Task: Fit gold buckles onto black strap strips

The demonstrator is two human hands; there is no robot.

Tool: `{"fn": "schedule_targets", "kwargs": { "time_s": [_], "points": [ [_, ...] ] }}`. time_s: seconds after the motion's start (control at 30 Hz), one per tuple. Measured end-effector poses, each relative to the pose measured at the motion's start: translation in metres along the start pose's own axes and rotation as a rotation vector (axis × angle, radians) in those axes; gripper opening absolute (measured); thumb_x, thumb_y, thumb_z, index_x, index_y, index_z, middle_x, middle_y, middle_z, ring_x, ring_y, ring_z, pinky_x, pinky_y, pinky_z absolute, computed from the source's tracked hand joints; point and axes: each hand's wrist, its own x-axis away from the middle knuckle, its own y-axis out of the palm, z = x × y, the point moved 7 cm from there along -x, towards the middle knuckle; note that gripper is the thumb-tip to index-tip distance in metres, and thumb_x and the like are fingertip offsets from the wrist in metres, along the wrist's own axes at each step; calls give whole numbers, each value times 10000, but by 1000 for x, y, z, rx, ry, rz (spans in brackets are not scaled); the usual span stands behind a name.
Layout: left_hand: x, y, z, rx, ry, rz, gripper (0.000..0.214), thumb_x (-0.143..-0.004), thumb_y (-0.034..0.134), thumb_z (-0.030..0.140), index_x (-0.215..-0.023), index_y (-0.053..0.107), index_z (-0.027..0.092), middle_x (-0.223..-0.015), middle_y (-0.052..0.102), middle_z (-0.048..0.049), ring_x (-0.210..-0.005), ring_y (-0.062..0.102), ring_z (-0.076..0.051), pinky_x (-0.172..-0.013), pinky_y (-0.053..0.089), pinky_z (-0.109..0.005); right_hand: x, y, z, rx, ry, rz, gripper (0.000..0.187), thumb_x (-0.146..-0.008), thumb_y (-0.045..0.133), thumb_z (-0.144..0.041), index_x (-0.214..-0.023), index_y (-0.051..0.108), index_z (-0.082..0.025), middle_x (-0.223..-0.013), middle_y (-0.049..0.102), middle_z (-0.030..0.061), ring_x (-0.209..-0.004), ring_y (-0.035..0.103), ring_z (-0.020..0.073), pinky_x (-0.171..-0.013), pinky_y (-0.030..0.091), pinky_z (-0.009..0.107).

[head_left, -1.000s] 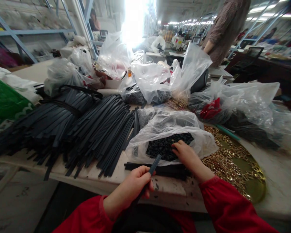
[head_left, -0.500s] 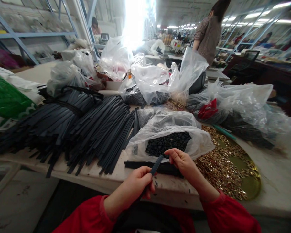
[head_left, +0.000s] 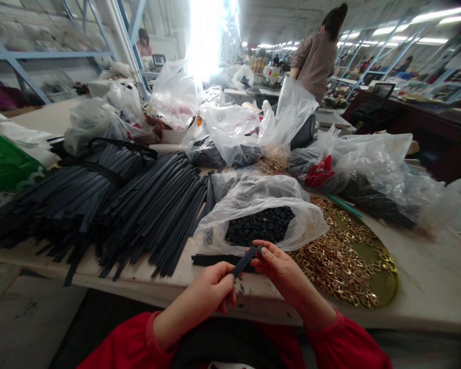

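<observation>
Between thumb and fingers, my left hand (head_left: 217, 287) grips a dark flat strap (head_left: 244, 261), whose end points up and to the right. At that end my right hand (head_left: 274, 264) pinches a small black loop (head_left: 259, 249), which touches the strap; whether the strap passes through it I cannot make out. Just behind my hands, an open clear plastic bag (head_left: 307, 225) holds many small black loops (head_left: 259, 225). More dark straps (head_left: 149, 210) lie in a large bundle on the left. Other straps (head_left: 211, 260) lie flat in front of the bag.
To the right, gold metal clasps (head_left: 334, 266) cover a round gold tray (head_left: 388, 282). Filled plastic bags (head_left: 369, 169) line the back of the white table (head_left: 426, 287). A green package (head_left: 7, 159) sits far left. A person (head_left: 317, 56) stands beyond the table.
My right hand has turned and closed in at the strap's end, bringing the small loop against it. The whole view has shifted slightly, so the table appears further left.
</observation>
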Motion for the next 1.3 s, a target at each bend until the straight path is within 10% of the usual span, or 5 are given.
{"fn": "schedule_targets", "kwargs": {
  "time_s": [1.03, 1.3],
  "points": [
    [8, -12, 2, -227, 46, 33, 301, -804, 361, 342, -931, 551, 146, -470, 421, 77, -374, 357, -71, -357, 276, -158, 6, -2, 17, -133, -33, 27, 265, -605, 756, -261, -842, 654, -196, -735, 645, -21, -569, 543, 48, -590, 449, 169],
    [12, -7, 11, -428, 92, -24, 290, -826, 349, 324, -858, 579, 149, -554, 485, 45, -464, 437, -93, -431, 297, -180, 13, 7, 13, 241, -187, 0, 273, -638, 706, -383, -797, 637, -172, -599, 600, -22, -557, 543, 106, -567, 433, 234]
  ]
}}
